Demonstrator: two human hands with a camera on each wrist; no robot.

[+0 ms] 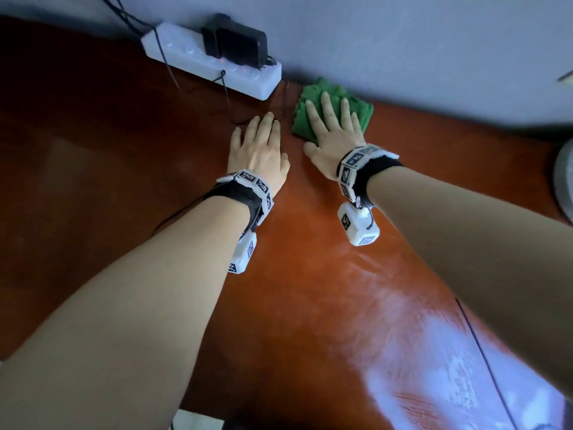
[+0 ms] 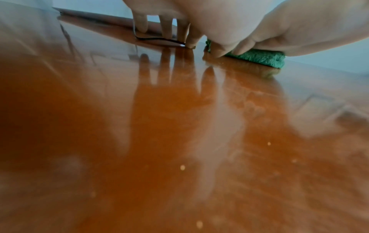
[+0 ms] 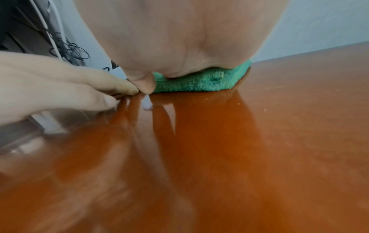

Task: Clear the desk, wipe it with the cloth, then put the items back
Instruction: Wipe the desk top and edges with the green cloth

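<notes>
A folded green cloth lies on the glossy brown desk close to the back wall. My right hand presses flat on it with straight fingers, the palm covering its near part; the right wrist view shows the cloth squeezed under the palm. My left hand lies flat on the bare desk just left of the cloth, fingers straight and fingertips touching the wood beside a thin black cable. The cloth's edge shows under the right hand in the left wrist view.
A white power strip with a black adapter plugged in lies along the wall at the back left, cables trailing onto the desk. A grey round object sits at the right edge. A thin black wire crosses the near right.
</notes>
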